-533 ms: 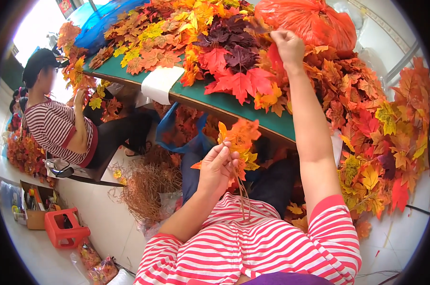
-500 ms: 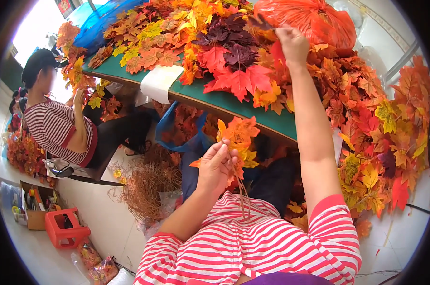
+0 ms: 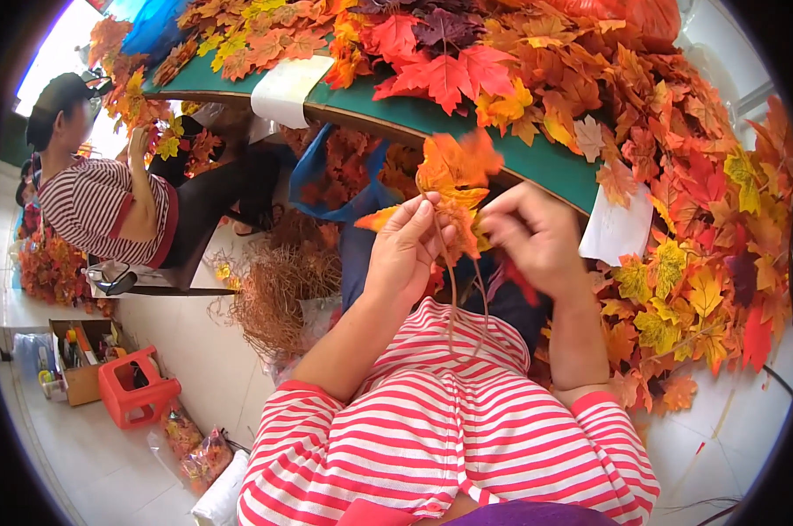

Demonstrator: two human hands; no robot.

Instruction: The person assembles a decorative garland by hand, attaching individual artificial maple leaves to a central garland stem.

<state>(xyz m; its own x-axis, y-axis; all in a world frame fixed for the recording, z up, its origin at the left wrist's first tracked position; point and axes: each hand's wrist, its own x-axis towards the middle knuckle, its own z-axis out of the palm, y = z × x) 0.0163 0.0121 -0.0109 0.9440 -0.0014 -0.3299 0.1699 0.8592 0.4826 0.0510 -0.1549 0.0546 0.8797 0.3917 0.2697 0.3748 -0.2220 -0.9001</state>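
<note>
My left hand pinches a brown-stemmed spray of orange artificial maple leaves in front of my lap. Thin brown stems dangle below the fingers. Close on its right, my right hand has its fingers curled together near the lower leaves. Whatever those fingers hold is hidden and slightly blurred. A dark red leaf shows just under the right hand; I cannot tell whether it is held. Beyond both hands lies the green tabletop, heaped with red, orange, yellow and dark purple leaves.
White paper sheets hang over the table edge. A blue bag of leaves is under the table, beside a bundle of brown stems. At left sits another person handling leaves. A red stool stands on the floor.
My right hand has come back from the leaf pile, where it held a dark purple leaf, to beside the left hand. The left hand's spray has risen slightly. My view has tilted down.
</note>
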